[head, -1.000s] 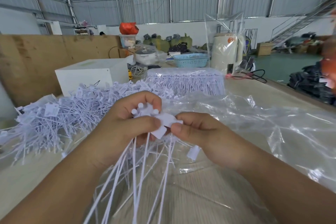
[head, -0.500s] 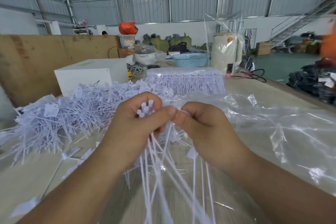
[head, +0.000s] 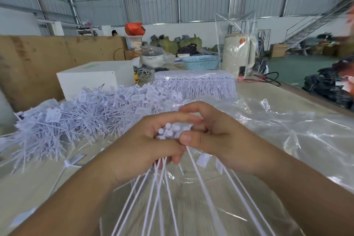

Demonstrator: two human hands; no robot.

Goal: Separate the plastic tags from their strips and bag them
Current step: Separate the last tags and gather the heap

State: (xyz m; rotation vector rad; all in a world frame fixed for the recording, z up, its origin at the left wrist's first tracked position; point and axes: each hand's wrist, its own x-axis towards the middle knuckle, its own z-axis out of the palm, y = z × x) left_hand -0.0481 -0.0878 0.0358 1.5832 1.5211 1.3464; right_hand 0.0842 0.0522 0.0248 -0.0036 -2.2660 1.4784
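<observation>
Head view looks down on two bare hands meeting over a clear plastic bag (head: 277,140) spread on the table (head: 28,184); the left hand (head: 141,149) has its fingers curled round a bundle of white plastic tags (head: 169,132), whose round heads cluster at the top of the fist while the thin tails (head: 159,197) fan downward over the bag; the right hand (head: 216,138) presses in beside it, thumb and forefinger pinching at the same cluster of heads; whether a strip is between them I cannot tell. Just beyond lies a loose heap of tags (head: 76,119), and behind it a neat block of tags on their strips (head: 195,86). By my judgement the step in hand is gathering separated tags into one bunch; the next move calls for a firm grip so none slip, then lowering the bunch into the bag's opening.
</observation>
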